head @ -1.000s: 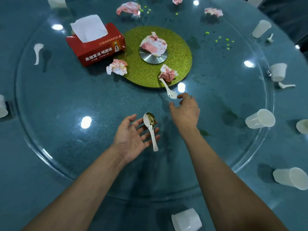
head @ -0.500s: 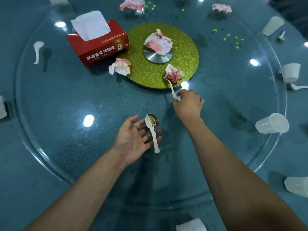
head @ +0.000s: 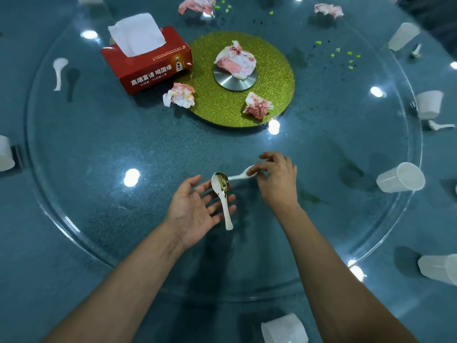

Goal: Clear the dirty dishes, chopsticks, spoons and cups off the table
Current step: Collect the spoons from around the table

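My left hand [head: 195, 209] is held palm up over the glass turntable [head: 99, 169], and a dirty white spoon [head: 222, 196] lies across its straight fingers. Just to the right, my right hand [head: 277, 179] pinches a second white spoon [head: 241, 175] by its bowl end, the handle pointing left toward the first spoon. Another white spoon [head: 58, 71] lies at the far left of the glass. White plastic cups lie on their sides at the right [head: 400, 178], lower right [head: 439, 268] and near edge [head: 284, 329].
A red tissue box [head: 148, 68] and a green glitter disc [head: 222, 107] with crumpled stained tissues [head: 235, 60] sit at the centre. More cups [head: 429, 103] [head: 403, 35] and a spoon [head: 440, 125] line the right rim; green crumbs [head: 346, 56] are scattered there.
My right hand picked the white spoon up from beside the green disc and drew it back toward my left hand. My left hand stayed palm up with its spoon.
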Tool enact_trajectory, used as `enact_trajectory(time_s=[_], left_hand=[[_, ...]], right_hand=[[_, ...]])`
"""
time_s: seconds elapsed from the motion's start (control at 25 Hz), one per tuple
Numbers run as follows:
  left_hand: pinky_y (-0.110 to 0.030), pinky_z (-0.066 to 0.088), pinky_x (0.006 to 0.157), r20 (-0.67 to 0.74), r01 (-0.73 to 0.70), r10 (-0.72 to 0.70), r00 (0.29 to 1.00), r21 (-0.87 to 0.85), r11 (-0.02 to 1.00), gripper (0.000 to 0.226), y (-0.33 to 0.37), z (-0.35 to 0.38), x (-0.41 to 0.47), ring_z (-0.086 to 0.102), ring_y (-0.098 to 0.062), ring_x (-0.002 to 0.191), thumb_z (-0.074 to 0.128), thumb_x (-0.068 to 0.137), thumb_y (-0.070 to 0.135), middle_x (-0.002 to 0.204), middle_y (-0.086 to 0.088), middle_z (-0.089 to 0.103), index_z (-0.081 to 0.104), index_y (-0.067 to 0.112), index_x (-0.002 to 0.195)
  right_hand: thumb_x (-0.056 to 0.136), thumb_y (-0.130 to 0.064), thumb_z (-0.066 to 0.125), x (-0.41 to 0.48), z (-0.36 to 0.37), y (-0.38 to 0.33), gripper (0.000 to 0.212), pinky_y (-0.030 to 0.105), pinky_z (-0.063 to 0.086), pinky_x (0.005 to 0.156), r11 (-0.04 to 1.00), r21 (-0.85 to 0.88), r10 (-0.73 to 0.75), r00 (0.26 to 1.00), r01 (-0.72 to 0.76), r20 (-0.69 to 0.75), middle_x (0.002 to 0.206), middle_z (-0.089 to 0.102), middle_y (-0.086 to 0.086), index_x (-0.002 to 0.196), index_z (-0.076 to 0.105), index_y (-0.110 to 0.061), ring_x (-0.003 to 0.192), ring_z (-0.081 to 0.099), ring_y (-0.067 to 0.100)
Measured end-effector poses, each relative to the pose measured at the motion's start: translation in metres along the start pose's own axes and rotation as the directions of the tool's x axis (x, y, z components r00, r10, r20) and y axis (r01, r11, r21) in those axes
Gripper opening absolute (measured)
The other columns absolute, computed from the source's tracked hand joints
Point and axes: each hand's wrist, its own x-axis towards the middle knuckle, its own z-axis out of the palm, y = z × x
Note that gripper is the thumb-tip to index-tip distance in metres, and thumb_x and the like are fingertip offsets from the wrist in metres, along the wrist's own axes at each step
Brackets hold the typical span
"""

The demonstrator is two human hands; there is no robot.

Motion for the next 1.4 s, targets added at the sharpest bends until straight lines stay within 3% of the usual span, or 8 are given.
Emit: enact_trajectory(time_s=[0.16, 0.32, 0.44, 0.56, 0.64, 0.92, 1.24, 1.4], left_hand=[[-0.054, 0.049, 0.102, 0.001, 0.005, -0.005, 1.000, -0.017, 1.000, 0.048, -0.003, -0.006, -0.005, 0.063, -0.039, 0.115, 0.045, 0.099, 0.040, 0.125, -0.021, 0.069, 0.062, 0.005, 0.126], [-0.054, 0.049, 0.102, -0.001, 0.005, -0.005, 1.000, -0.014, 1.000, 0.048, -0.005, -0.006, -0.007, 0.062, -0.039, 0.116, 0.044, 0.099, 0.040, 0.126, -0.021, 0.069, 0.061, 0.005, 0.127], [-0.054, 0.049, 0.102, 0.002, 0.000, 0.000, 1.000, -0.011, 1.000, 0.048, -0.005, -0.007, -0.007, 0.062, -0.040, 0.115, 0.044, 0.100, 0.040, 0.127, -0.021, 0.068, 0.060, 0.004, 0.128], [-0.054, 0.049, 0.104, 0.003, 0.001, -0.001, 1.000, -0.006, 1.000, 0.049, -0.006, -0.009, -0.008, 0.062, -0.040, 0.117, 0.045, 0.100, 0.040, 0.128, -0.021, 0.068, 0.060, 0.005, 0.130], [-0.053, 0.049, 0.104, -0.005, 0.000, 0.000, 1.000, -0.002, 1.000, 0.048, -0.006, -0.010, -0.008, 0.062, -0.039, 0.118, 0.046, 0.100, 0.040, 0.129, -0.021, 0.068, 0.061, 0.005, 0.128], [-0.052, 0.049, 0.103, -0.018, -0.009, 0.009, 1.000, 0.005, 1.000, 0.046, -0.005, -0.020, -0.017, 0.062, -0.038, 0.116, 0.045, 0.100, 0.040, 0.130, -0.021, 0.067, 0.063, 0.005, 0.125], [-0.055, 0.046, 0.108, -0.013, -0.029, 0.029, 0.999, -0.019, 0.999, 0.047, -0.013, -0.032, -0.045, 0.062, -0.039, 0.116, 0.045, 0.100, 0.040, 0.128, -0.019, 0.068, 0.063, 0.005, 0.126], [-0.045, 0.058, 0.082, 0.008, -0.046, 0.046, 0.999, 0.009, 0.999, 0.044, -0.026, -0.035, -0.071, 0.069, -0.029, 0.096, 0.044, 0.100, 0.041, 0.111, -0.015, 0.071, 0.065, 0.007, 0.120]], right_hand=[[0.080, 0.008, 0.058, -0.014, -0.005, 0.008, 0.050, 0.031, 0.029, 0.093, 0.999, 0.032, 0.009, 1.000, -0.008, -0.030, 0.124, 0.059, -0.006, 0.088, 0.079, -0.036, 0.112, 0.050, 0.016], [0.080, 0.002, 0.055, -0.023, -0.007, -0.001, 0.039, 0.030, 0.032, 0.088, 0.990, 0.111, 0.101, 0.990, -0.090, -0.096, 0.106, 0.061, -0.004, 0.102, 0.070, -0.027, 0.103, 0.056, 0.021], [0.089, -0.026, 0.063, -0.029, -0.004, -0.013, 0.016, 0.039, 0.041, 0.088, 0.965, 0.148, 0.237, 0.962, -0.217, -0.135, 0.095, 0.064, -0.003, 0.104, 0.059, -0.022, 0.095, 0.060, 0.024], [0.083, -0.066, 0.062, -0.035, 0.002, -0.028, 0.052, 0.040, 0.035, 0.086, 0.929, 0.033, 0.369, 0.923, -0.368, -0.109, 0.097, 0.067, -0.001, 0.107, 0.050, -0.022, 0.098, 0.059, 0.026], [0.078, -0.073, 0.064, -0.035, 0.008, -0.040, 0.063, 0.042, 0.036, 0.088, 0.927, -0.001, 0.372, 0.923, -0.374, -0.100, 0.106, 0.065, 0.000, 0.112, 0.048, -0.022, 0.103, 0.060, 0.027], [0.089, -0.040, 0.067, -0.032, 0.021, -0.054, 0.041, 0.041, 0.040, 0.092, 0.952, -0.044, 0.299, 0.953, -0.301, -0.059, 0.115, 0.058, 0.005, 0.121, 0.052, -0.018, 0.107, 0.059, 0.028], [0.087, -0.036, 0.066, -0.080, 0.000, -0.074, 0.038, 0.038, 0.037, 0.093, 0.963, 0.065, 0.263, 0.964, -0.261, -0.032, 0.111, 0.061, 0.001, 0.123, 0.060, -0.025, 0.106, 0.057, 0.025], [0.088, -0.039, 0.068, -0.128, -0.017, -0.097, 0.038, 0.035, 0.036, 0.095, 0.963, 0.139, 0.236, 0.972, -0.233, -0.004, 0.112, 0.062, -0.004, 0.124, 0.059, -0.031, 0.108, 0.056, 0.019]])
